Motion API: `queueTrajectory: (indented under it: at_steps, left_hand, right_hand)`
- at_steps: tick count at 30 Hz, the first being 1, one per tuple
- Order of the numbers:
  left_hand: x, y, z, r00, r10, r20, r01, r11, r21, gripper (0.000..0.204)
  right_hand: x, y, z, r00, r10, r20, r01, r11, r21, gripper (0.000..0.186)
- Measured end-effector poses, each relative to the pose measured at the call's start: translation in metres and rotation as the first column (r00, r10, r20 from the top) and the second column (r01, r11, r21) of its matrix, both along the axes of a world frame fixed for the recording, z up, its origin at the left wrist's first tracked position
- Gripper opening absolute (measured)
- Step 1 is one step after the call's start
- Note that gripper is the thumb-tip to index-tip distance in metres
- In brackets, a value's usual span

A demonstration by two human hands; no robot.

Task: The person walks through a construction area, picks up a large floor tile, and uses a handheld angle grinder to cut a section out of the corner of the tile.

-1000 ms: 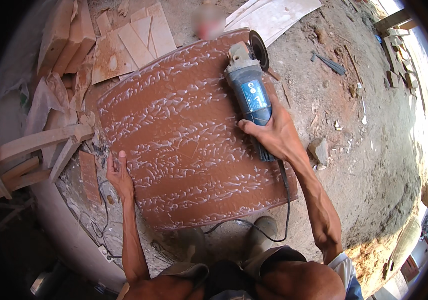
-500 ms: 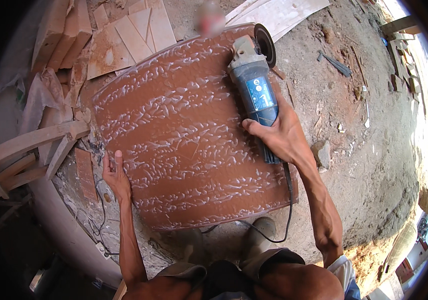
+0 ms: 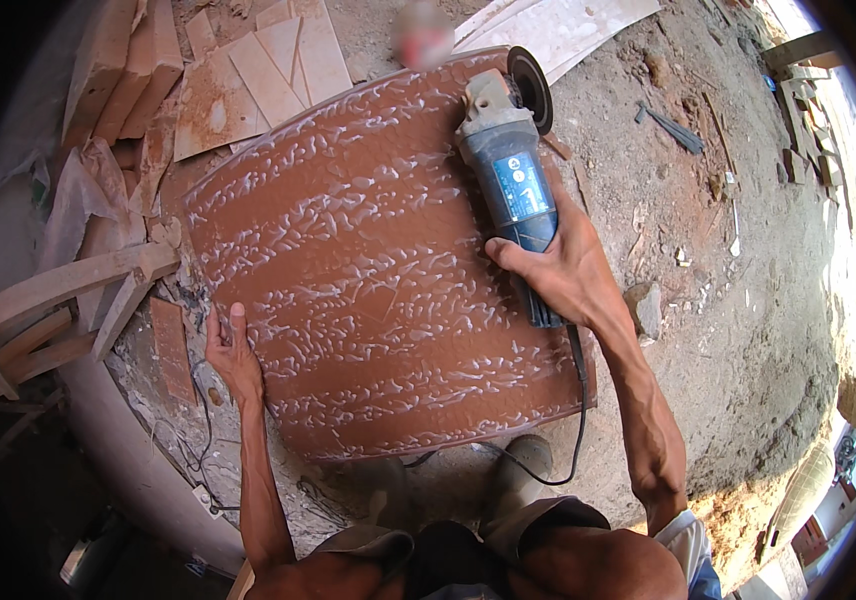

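A large reddish-brown slab [image 3: 348,335], its surface covered in wavy pale streaks, fills the middle of the head view. My right hand [image 3: 570,265] is closed around the body of a blue angle grinder [image 3: 513,190]. The grinder's dark disc [image 3: 531,90] stands at the slab's far right corner; whether it touches the edge I cannot tell. A black cord [image 3: 580,380] runs from the tool's rear end down toward my feet. On the slab's left edge, my left hand [image 3: 235,358] grips with the thumb uppermost; its other fingers are partly hidden.
Thin flat boards [image 3: 248,90] lean beyond the slab's far left side, near stacked blocks [image 3: 123,70]. Curved wooden pieces [image 3: 78,280] lie at the left. Pale sheets [image 3: 568,35] rest behind the disc. A stone [image 3: 645,308] sits on the dirt right of my hand. My boots [image 3: 518,465] are close to the near edge.
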State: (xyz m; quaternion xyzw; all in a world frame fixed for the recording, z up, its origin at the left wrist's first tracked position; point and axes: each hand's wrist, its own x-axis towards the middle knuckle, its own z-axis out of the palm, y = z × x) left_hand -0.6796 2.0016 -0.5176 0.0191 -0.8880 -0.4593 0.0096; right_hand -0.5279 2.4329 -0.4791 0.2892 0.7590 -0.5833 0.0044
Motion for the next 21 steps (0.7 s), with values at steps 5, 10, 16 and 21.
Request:
queueTrajectory:
  at_steps: [5, 10, 16, 21]
  left_hand:
    - [0.000, 0.000, -0.002, 1.000, 0.019, -0.015, -0.019, 1.000, -0.005, 0.066]
    - [0.001, 0.001, -0.006, 1.000, 0.021, -0.020, -0.021, 1.000, 0.007, 0.067]
    - [0.002, -0.001, -0.006, 1.000, 0.022, -0.008, -0.022, 1.000, 0.017, 0.066]
    - [0.005, 0.006, -0.005, 1.000, 0.010, -0.013, -0.010, 1.000, 0.003, 0.066]
  right_hand:
    - [-0.001, 0.000, 0.004, 1.000, 0.011, 0.029, -0.010, 1.000, -0.028, 0.108]
    - [0.000, 0.001, -0.003, 1.000, 0.007, -0.016, -0.007, 1.000, 0.002, 0.097]
    - [-0.001, 0.000, -0.006, 0.999, 0.012, -0.037, -0.011, 1.000, 0.027, 0.092]
    - [0.001, 0.002, -0.012, 1.000, 0.015, -0.022, -0.014, 0.999, 0.049, 0.092]
